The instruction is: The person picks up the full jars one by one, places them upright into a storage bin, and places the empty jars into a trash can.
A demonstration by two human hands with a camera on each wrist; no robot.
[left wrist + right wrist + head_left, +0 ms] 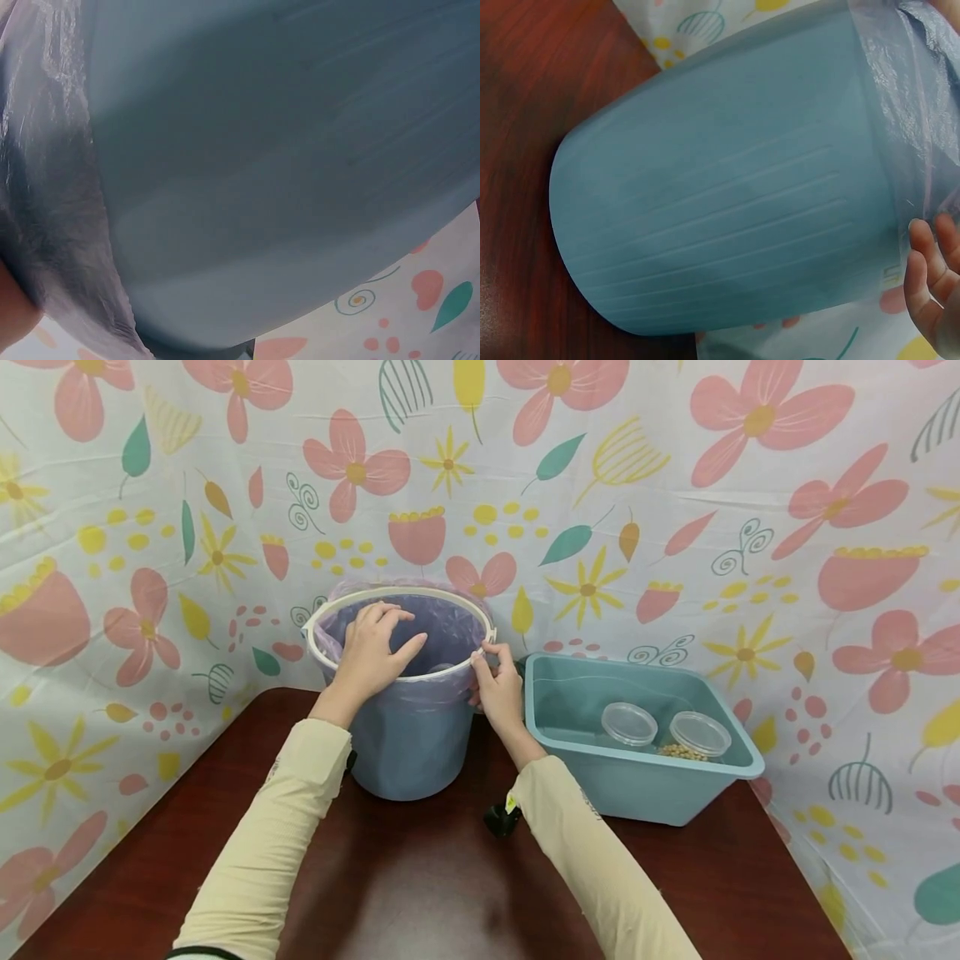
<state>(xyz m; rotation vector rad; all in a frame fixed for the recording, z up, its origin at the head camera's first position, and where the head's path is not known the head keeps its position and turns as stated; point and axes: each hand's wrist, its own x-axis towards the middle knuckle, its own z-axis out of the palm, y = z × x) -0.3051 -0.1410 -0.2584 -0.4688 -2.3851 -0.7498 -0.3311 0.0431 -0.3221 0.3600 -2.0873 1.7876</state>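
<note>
Both hands gripping the white ring [341, 602] at the mouth of the blue bin [408, 739].

Right hand [498, 689] is pinching the ring's near-right edge between thumb and fingertips; left hand [371, 652] is lying over the near-left rim with its fingers curling loosely inside against the lilac bag liner [450, 627], seemingly pressing rather than clenching, probably to keep the film flat while the ring is seating over it. The bin is standing upright on the dark wooden table [420, 893], just left of a teal tub [637, 785]. The tub is holding two clear lidded cups [628, 724], one with some small tan pieces beside it.
</note>
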